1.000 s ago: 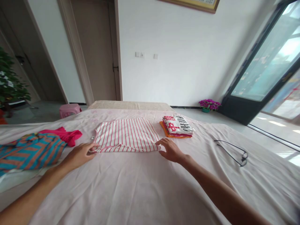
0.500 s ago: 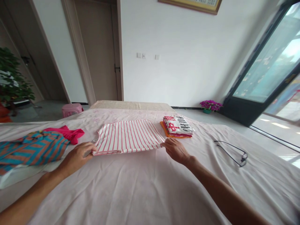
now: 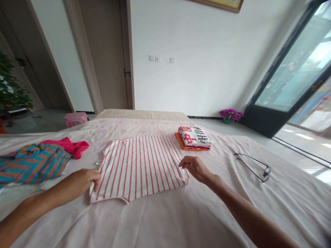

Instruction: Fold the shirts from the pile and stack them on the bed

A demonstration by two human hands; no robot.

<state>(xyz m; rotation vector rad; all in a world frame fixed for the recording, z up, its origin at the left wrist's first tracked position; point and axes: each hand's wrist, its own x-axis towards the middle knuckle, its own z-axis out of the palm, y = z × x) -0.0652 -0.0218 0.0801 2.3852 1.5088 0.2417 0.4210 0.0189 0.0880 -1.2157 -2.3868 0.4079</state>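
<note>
A white sleeveless shirt with red stripes (image 3: 141,167) lies spread on the pink sheet in front of me, a small tag at its left side. My left hand (image 3: 90,178) has its fingers closed on the shirt's left edge, near the front corner. At the opposite edge, my right hand (image 3: 195,168) is curled with its fingertips pinched at the fabric. Behind the right hand sits a stack of folded clothes (image 3: 195,137), with a white printed piece on top and red and orange ones below.
Loose clothes lie at the left: a blue and brown striped garment (image 3: 36,163) and a bright pink one (image 3: 74,147). Black-framed glasses (image 3: 254,167) rest on the sheet (image 3: 160,220) at the right. Beyond the bed stand a pink stool (image 3: 76,119) and purple flowers (image 3: 231,115).
The shirt's front part has come down toward me and now lies flatter and larger. My left hand has moved nearer and lower; my right hand has shifted slightly.
</note>
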